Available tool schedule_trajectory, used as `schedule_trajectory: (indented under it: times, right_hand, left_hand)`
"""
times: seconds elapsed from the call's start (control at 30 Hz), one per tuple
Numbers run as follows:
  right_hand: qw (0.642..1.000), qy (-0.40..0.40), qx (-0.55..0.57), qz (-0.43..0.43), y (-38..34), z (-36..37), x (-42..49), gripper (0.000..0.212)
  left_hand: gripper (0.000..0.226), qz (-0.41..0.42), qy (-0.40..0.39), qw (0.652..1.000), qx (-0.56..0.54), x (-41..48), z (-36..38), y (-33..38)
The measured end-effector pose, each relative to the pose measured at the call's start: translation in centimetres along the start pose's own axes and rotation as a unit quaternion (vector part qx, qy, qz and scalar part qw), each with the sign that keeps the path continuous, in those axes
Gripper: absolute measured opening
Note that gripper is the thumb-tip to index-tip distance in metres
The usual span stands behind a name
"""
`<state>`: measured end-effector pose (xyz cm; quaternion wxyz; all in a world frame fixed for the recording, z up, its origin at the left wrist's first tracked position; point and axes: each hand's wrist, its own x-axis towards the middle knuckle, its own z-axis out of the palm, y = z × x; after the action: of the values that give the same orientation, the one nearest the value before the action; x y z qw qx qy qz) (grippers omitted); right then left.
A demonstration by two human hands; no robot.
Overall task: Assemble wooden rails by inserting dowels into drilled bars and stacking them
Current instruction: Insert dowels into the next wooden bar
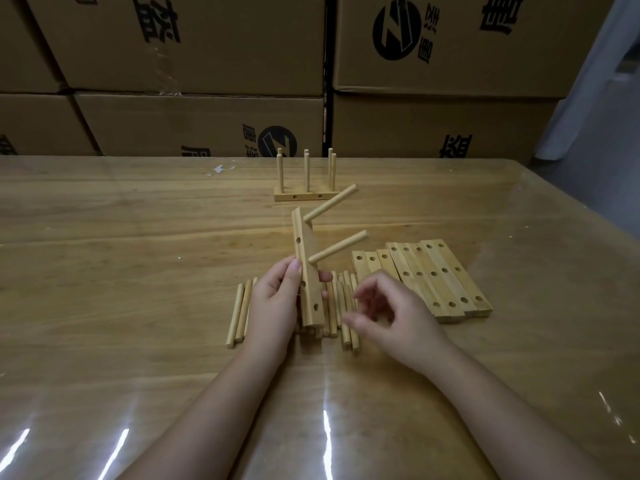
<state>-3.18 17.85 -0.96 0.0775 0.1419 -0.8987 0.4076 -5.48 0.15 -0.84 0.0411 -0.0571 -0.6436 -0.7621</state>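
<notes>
My left hand grips a drilled wooden bar, held nearly upright above the table. Two dowels stick out of the bar toward the upper right; its lower hole is bare. My right hand hovers just right of the bar, blurred, fingers curled and apart, holding nothing I can see. Loose dowels lie in a row on the table under both hands. Several drilled bars lie side by side to the right. Farther back stand finished rails with upright dowels.
The wooden table has a glossy clear cover with glare near the front edge. Stacked cardboard boxes form a wall behind the table. A small white scrap lies near the far edge.
</notes>
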Motion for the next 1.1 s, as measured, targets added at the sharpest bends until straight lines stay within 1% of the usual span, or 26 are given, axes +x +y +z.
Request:
schedule_trajectory:
  times: [0.03, 0.1, 0.17, 0.23, 0.33, 0.6, 0.77, 0.93, 1.03, 1.1]
  right_hand:
    - [0.998, -0.026, -0.055, -0.018, 0.06, 0.04, 0.03, 0.037]
    - [0.986, -0.075, -0.143, -0.051, 0.11, 0.09, 0.17, 0.057]
    - [0.973, -0.11, -0.191, -0.062, 0.21, 0.07, 0.23, 0.075]
    - [0.966, -0.113, -0.219, -0.079, 0.38, 0.04, 0.19, 0.08]
    - [0.969, -0.091, -0.207, -0.104, 0.51, -0.11, 0.23, 0.071]
    - [0.98, -0.065, -0.164, -0.096, 0.05, -0.2, 0.35, 0.06]
    - [0.99, -0.039, -0.113, -0.072, -0.16, -0.27, 0.32, 0.053]
    - [0.987, -0.046, -0.135, -0.072, 0.0, -0.14, 0.37, 0.052]
    - [0.984, -0.04, -0.145, -0.092, 0.13, -0.03, 0.4, 0.046]
    - [0.979, -0.043, -0.168, -0.108, 0.15, 0.07, 0.37, 0.046]
  left_hand:
    - [0.026, 0.002, 0.004, 1.0, -0.002, 0.02, -0.02, 0.04]
    - [0.027, 0.007, 0.011, 1.0, -0.006, 0.06, -0.06, 0.13]
    - [0.027, 0.003, 0.014, 1.0, -0.015, 0.07, -0.07, 0.21]
    - [0.028, -0.001, 0.011, 1.0, -0.023, 0.04, -0.04, 0.27]
    - [0.028, 0.0, 0.007, 1.0, -0.026, 0.01, 0.01, 0.31]
    - [0.025, 0.002, 0.006, 0.999, -0.032, 0.04, 0.01, 0.18]
    - [0.025, 0.0, 0.003, 1.0, -0.028, -0.01, -0.04, 0.18]
    - [0.027, -0.002, 0.002, 1.0, -0.027, 0.04, -0.07, 0.1]
    - [0.027, 0.0, 0.002, 1.0, -0.023, -0.01, -0.02, 0.0]
    - [0.027, 0.0, 0.004, 1.0, -0.023, 0.02, 0.01, -0.07]
